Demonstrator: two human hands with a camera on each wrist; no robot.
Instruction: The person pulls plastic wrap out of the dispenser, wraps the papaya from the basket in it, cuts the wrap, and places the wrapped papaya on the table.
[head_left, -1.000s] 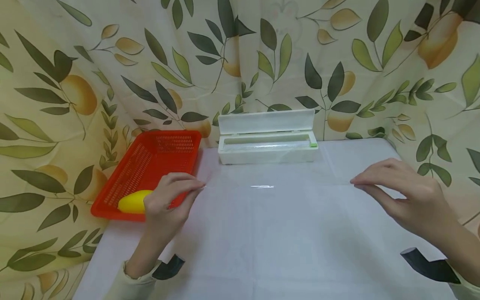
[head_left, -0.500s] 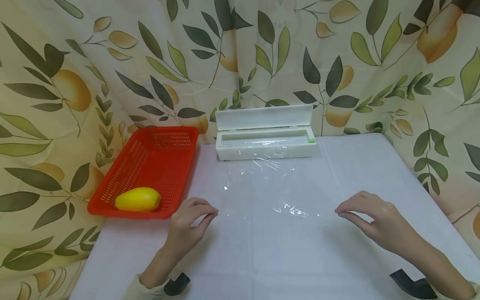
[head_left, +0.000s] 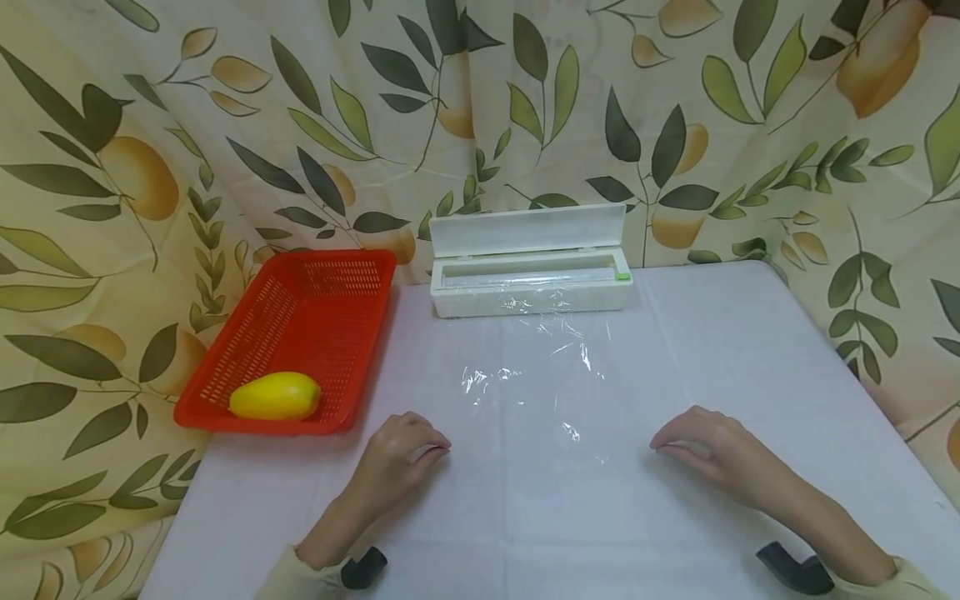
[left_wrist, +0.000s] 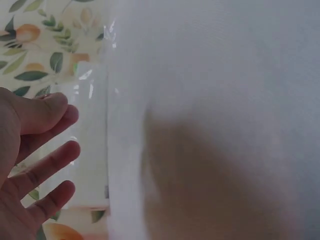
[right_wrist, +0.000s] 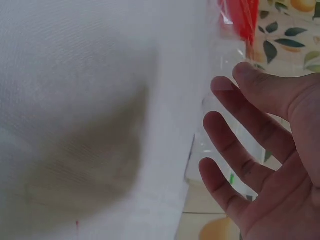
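A sheet of clear cling film (head_left: 540, 392) runs from the open white dispenser box (head_left: 528, 298) toward me and lies wrinkled on the white table (head_left: 750, 350). My left hand (head_left: 442, 451) sits low on the table at the film's near left corner, thumb and forefinger pinched on its edge. At the near right corner my right hand (head_left: 658, 447) does the same. In the left wrist view the film (left_wrist: 92, 90) shines beside my left hand (left_wrist: 60, 112). The right wrist view shows my right hand (right_wrist: 230, 82) with its other fingers spread.
A red plastic basket (head_left: 300, 333) stands at the table's left with a yellow fruit (head_left: 275, 396) in its near end. The box's lid (head_left: 525, 229) stands up against the leaf-print curtain (head_left: 150, 167), which closes off the back and both sides.
Both hands have come toward me and down to the table, drawing more film out of the box. The film was taut in the air and now lies slack and wrinkled.
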